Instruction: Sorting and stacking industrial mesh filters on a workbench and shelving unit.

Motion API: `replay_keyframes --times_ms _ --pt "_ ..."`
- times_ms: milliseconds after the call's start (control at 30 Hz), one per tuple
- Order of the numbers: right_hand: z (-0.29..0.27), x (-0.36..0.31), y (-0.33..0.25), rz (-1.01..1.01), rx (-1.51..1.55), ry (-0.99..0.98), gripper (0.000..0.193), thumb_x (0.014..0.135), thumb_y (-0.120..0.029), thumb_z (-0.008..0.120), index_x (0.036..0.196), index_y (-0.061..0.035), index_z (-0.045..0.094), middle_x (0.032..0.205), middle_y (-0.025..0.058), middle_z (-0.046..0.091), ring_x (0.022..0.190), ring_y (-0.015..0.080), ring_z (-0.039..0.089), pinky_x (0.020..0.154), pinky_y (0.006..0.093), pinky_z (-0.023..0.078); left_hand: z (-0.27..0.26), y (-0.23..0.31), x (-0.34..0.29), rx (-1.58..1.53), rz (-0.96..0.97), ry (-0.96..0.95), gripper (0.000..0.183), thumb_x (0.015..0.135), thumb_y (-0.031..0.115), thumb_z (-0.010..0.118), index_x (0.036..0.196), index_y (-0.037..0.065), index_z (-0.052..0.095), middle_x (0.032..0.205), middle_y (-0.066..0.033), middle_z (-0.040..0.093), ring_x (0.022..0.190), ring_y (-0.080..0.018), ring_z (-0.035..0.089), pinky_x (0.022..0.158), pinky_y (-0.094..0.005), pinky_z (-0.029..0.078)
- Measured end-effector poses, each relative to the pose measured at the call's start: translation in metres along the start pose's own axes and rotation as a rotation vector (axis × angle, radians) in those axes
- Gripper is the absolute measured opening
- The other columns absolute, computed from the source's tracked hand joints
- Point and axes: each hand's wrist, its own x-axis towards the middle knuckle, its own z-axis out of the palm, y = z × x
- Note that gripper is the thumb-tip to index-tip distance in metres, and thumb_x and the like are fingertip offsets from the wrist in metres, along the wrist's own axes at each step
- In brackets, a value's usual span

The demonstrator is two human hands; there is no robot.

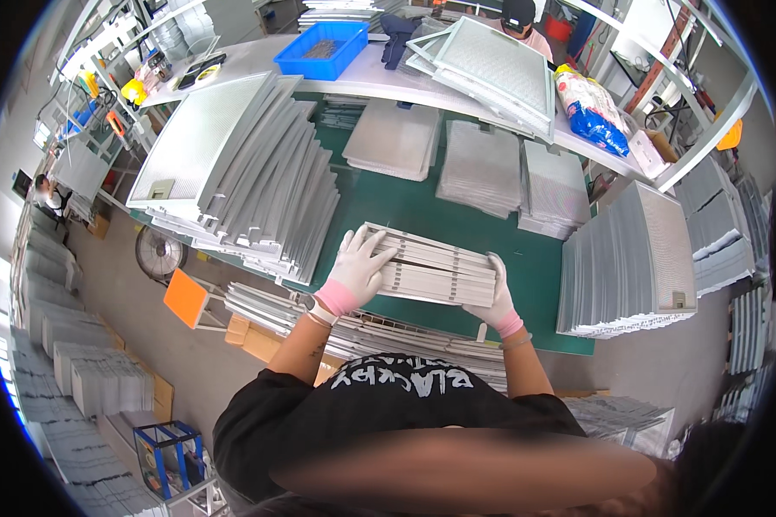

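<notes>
At the near edge of the green worktop, a small stack of thin metal filter panels (440,270) lies between my hands with its pale frame edges turned toward me. Around its left end is my left hand (358,267), in a white glove with a pink cuff, fingers bent over the edges. My right hand (497,302), gloved alike, grips the right end. The palms and some fingertips are hidden behind the panels. Farther back on the worktop are lower piles of mesh panels: one at the centre (392,138), another right of it (481,165), and a third (553,185).
A tall leaning row of mesh panels (207,155) stands left, another (625,258) right. Behind, a white bench (388,76) carries a blue bin (323,50), tilted framed panels (496,69) and a plastic bag (591,112). A person (526,26) is beyond it. More panels lie below the front edge.
</notes>
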Motion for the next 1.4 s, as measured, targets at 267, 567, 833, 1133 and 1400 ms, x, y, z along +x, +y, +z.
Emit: replay_keyframes --times_ms 267,567,833,1133,1400 --pt "0.001 0.0 -0.003 0.011 0.007 -0.014 0.109 0.052 -0.009 0.087 0.143 -0.0078 0.027 0.143 0.017 0.03 0.132 0.0309 0.038 0.111 0.0372 0.035 0.01 -0.008 -0.01 -0.115 0.066 0.095 0.035 0.074 0.007 0.054 0.105 0.013 0.069 0.134 -0.0155 0.05 0.131 -0.0461 0.036 0.112 -0.0619 0.02" --pt "0.002 -0.002 0.0 -0.039 -0.064 -0.006 0.112 0.052 -0.01 0.087 0.144 -0.0085 0.023 0.144 0.0167 0.03 0.131 0.0307 0.039 0.11 0.0377 0.036 0.024 -0.012 -0.018 -0.206 0.085 0.23 0.026 0.072 0.006 0.061 0.094 0.015 0.072 0.131 -0.0133 0.054 0.131 -0.0428 0.039 0.112 -0.0603 0.021" --pt "0.003 -0.008 0.008 0.018 0.029 -0.01 0.109 0.053 -0.01 0.086 0.144 -0.0074 0.026 0.146 0.016 0.029 0.133 0.0302 0.037 0.112 0.0369 0.033 0.022 -0.011 -0.019 -0.238 0.128 0.215 0.023 0.07 0.004 0.066 0.086 0.017 0.074 0.129 -0.0102 0.057 0.128 -0.0412 0.042 0.111 -0.0594 0.024" --pt "0.004 -0.004 -0.002 -0.027 -0.05 0.008 0.107 0.053 -0.012 0.087 0.142 -0.0053 0.028 0.142 0.0168 0.032 0.131 0.0302 0.039 0.111 0.0373 0.035 0.024 -0.016 -0.028 -0.232 0.184 0.218 0.021 0.068 0.003 0.066 0.083 0.017 0.074 0.124 -0.0088 0.06 0.125 -0.0385 0.045 0.11 -0.0595 0.026" --pt "0.007 -0.007 0.013 -0.025 0.079 0.053 0.133 0.055 -0.012 0.087 0.151 -0.0065 -0.005 0.15 0.0221 0.024 0.137 0.0334 0.035 0.113 0.0384 0.032 0.042 -0.061 -0.037 -0.656 -0.014 0.15 0.132 0.054 0.013 0.087 0.152 0.005 -0.001 0.155 -0.023 0.017 0.144 -0.0377 0.017 0.118 -0.0393 0.019"
